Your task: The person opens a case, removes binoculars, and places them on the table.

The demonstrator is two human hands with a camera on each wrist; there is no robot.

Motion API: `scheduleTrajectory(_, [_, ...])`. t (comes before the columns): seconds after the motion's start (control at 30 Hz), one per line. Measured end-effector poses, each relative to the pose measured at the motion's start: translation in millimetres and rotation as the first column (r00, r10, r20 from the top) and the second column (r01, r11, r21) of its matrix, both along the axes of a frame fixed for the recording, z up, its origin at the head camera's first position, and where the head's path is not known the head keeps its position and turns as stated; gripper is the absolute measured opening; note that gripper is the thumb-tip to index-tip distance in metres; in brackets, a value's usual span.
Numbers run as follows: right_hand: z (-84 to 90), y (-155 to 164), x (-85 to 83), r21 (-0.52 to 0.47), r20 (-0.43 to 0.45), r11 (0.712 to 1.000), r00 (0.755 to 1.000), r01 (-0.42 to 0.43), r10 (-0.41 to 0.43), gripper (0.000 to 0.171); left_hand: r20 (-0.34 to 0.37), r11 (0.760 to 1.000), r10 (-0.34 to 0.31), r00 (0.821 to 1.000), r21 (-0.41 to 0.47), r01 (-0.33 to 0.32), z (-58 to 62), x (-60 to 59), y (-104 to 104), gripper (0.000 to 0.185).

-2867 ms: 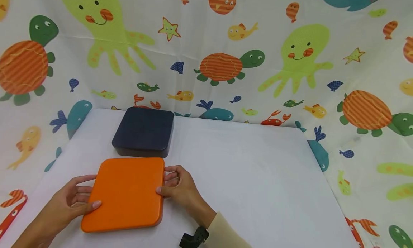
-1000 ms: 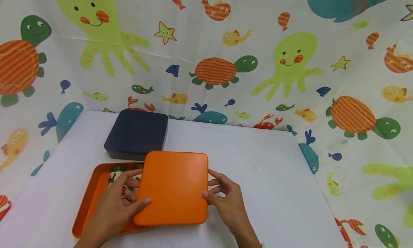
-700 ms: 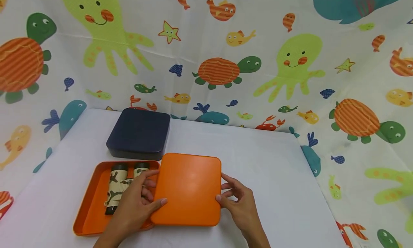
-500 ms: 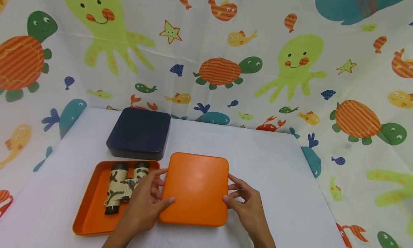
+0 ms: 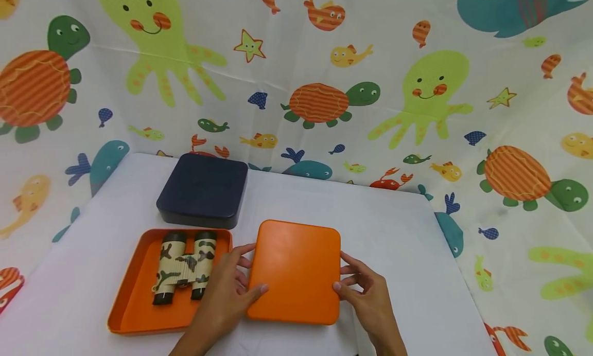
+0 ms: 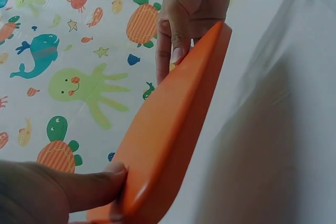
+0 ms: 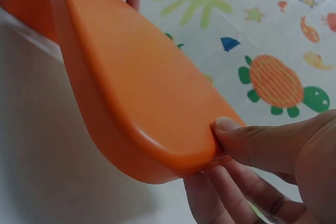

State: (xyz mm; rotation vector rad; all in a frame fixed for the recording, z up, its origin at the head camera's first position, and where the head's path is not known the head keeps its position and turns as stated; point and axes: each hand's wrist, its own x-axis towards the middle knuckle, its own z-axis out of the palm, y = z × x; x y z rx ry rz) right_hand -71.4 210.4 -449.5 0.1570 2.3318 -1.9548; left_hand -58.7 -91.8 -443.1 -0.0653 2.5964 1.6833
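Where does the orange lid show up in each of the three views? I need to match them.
Head: orange lid lies low centre, right of the open orange tray, between both hands.
Left wrist: the lid runs diagonally, bottom left to top centre.
Right wrist: the lid fills the upper left and centre.
Shared landmark: the sea-creature cloth, behind the lid in every view.

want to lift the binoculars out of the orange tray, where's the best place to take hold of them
Probably the middle of the binoculars, across both barrels, coming straight down from above. They lie flat in the open tray with the top bare, and the tray walls block a low sideways approach. The left hand, now holding the lid, is nearest.
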Motion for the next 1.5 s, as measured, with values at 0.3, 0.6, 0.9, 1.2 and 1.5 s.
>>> scheduleTrajectory(0.3, [-5.5, 11.4, 0.7, 0.018, 0.019, 1.000, 1.000, 0.018, -0.019, 0.063, -0.011, 0.997, 0.047, 0.999, 0.056, -0.046, -11.2, 4.2, 20.9, 0.079])
scheduleTrajectory(0.6, [-17.7, 21.4, 0.1, 0.035, 0.029, 0.999, 0.999, 0.035, -0.036, 0.063, 0.026, 0.991, 0.070, 0.997, 0.114, -0.072, -24.3, 4.8, 35.8, 0.076])
scheduleTrajectory(0.9, [-32.0, 22.0, 0.0, 0.081, 0.029, 0.996, 0.999, 0.041, -0.043, 0.063, 0.068, 0.989, 0.069, 0.995, 0.128, -0.078, -34.5, 6.6, 35.9, 0.078])
scheduleTrajectory(1.2, [-37.4, 15.4, 1.0, 0.090, 0.048, 0.996, 0.999, 0.019, -0.023, 0.064, 0.133, 0.995, 0.072, 0.988, 0.065, -0.082, -41.3, 8.7, 29.1, 0.080])
scheduleTrajectory(1.5, [-44.6, 12.8, 2.5, 0.121, 0.064, 0.991, 0.996, 0.059, -0.067, 0.065, 0.160, 0.997, 0.076, 0.984, -0.012, -0.075, -52.5, 3.2, 33.4, 0.080])
